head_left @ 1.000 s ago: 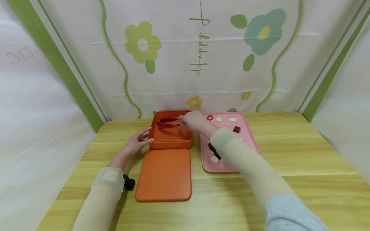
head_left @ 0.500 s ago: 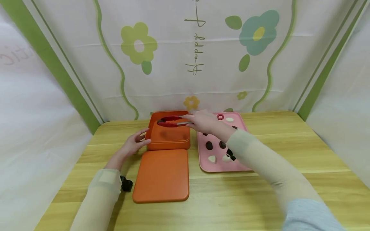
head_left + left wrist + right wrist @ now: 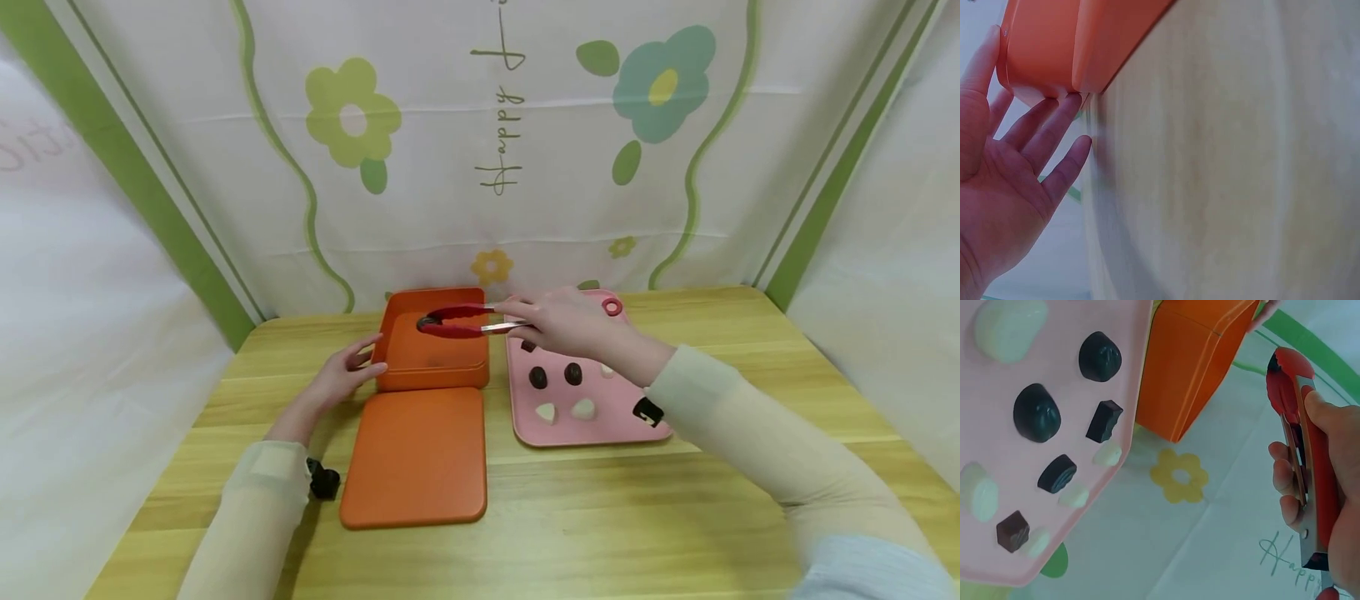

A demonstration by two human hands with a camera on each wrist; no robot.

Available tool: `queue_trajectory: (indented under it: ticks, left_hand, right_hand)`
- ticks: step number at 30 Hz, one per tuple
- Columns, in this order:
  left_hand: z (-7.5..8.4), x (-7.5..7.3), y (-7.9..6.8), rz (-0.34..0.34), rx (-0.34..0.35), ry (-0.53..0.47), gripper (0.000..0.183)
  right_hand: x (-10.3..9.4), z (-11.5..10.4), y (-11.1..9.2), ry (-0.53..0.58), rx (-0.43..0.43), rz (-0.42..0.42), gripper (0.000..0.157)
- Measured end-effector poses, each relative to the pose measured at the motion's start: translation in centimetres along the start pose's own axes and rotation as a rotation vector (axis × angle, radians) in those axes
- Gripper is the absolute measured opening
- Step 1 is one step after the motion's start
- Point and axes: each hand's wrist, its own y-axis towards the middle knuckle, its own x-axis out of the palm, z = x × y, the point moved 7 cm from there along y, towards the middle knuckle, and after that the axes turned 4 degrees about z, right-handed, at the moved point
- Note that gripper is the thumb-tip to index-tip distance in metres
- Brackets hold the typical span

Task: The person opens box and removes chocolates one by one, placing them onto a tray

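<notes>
My right hand grips red-and-metal tongs above an open orange box. A small dark piece, chocolate-like, sits between the tong tips. The right wrist view shows the tongs in my right hand, thumb along one arm. My left hand touches the left side of the box with its fingers. In the left wrist view the left hand has its fingers extended, tips against the orange wall. Part of the box's inside is hidden behind the tongs.
A flat orange lid lies in front of the box. To the right, a pink tray bears several dark pieces and white pieces, partly hidden by my right arm. A printed curtain hangs behind the wooden table.
My right hand and the tongs have lifted from the box and shifted right, the dark piece still at the tips. More of the tray's front shows. My left hand stays at the box.
</notes>
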Motion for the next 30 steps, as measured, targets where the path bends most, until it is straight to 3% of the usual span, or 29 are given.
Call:
queue_trajectory:
  ticks: [6, 15, 19, 24, 30]
  left_hand:
    - [0.0, -0.1, -0.1, -0.002, 0.004, 0.004, 0.071]
    - [0.1, -0.1, 0.1, -0.009, 0.008, 0.014, 0.072]
    - [0.2, -0.1, 0.1, -0.009, 0.010, 0.010, 0.071]
    - [0.2, -0.2, -0.1, -0.014, 0.018, 0.004, 0.070]
    - [0.0, -0.1, -0.1, -0.008, 0.010, 0.012, 0.072]
  right_hand:
    - [-1.9, 0.3, -2.5, -0.054, -0.003, 0.083, 0.043]
    - [-3.4, 1.2, -7.2, -0.021, 0.075, 0.080, 0.047]
    - [-3.8, 1.4, -9.1, -0.025, 0.051, 0.122, 0.043]
    - [-4.6, 1.5, -11.1, -0.027, 0.025, 0.202, 0.059]
    - [-4.9, 2.0, -13.6, -0.037, 0.097, 0.190, 0.062]
